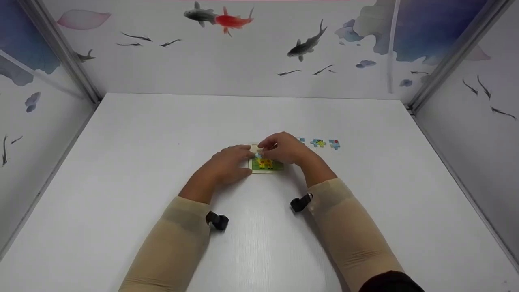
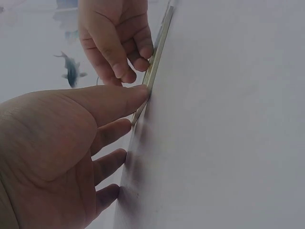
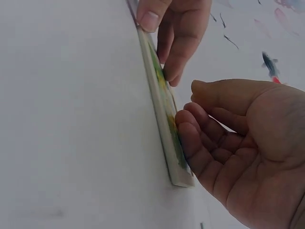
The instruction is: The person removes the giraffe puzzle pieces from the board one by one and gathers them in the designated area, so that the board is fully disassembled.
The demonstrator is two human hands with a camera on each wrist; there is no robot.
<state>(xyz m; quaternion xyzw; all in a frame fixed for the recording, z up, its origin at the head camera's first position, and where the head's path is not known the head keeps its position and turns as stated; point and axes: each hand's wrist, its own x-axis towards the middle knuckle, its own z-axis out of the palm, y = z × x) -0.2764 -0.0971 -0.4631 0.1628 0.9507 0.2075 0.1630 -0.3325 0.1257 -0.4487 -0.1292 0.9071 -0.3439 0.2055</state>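
A small puzzle board (image 1: 266,172) with a pale rim lies flat on the table, its green and yellow picture partly covered by my hands. My left hand (image 1: 229,164) rests at the board's left side, thumb at the near corner and straight fingers at the far one. In the left wrist view its other fingertips touch the table. Over the board, my right hand (image 1: 286,148) has curled fingers, with thumb and forefinger close together at a small light-blue puzzle piece (image 1: 258,155); their tips hide most of it. Its other fingers touch the board (image 3: 159,105) in the right wrist view.
Right of the board lie a blue and yellow puzzle piece (image 1: 318,142) and a blue one with a red spot (image 1: 335,143). Another piece (image 1: 301,140) is half hidden behind my right hand. Walls painted with fish enclose the white table (image 1: 259,243).
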